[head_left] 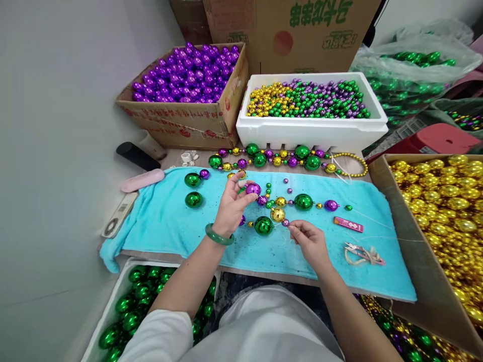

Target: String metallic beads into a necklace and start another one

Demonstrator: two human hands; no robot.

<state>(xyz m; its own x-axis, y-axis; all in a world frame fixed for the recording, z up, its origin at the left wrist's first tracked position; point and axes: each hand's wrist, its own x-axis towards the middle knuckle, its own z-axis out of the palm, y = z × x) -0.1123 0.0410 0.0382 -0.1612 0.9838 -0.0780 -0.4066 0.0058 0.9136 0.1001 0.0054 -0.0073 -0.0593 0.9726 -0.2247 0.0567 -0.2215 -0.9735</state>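
Note:
My left hand (232, 203), with a green bangle (219, 235) on the wrist, pinches a purple ball (252, 189) over the turquoise towel (166, 221). My right hand (309, 240) is closed in a pinch on a thin string beside a small purple bead (286, 222). Between my hands lie a gold ball (277, 214), a green ball (263, 225) and a strung row with a larger green ball (304, 201) and a purple ball (331, 205). Two loose green balls (193, 189) rest on the towel's left.
A finished bead strand (279, 158) lies along the towel's far edge. Behind stand a carton of purple balls (188, 75) and a white foam box (313, 130) of mixed beads. A carton of gold balls (449, 211) sits right, a tray of green balls (139, 301) near left. Scissors (362, 253) and a pink lighter (347, 224) lie on the towel.

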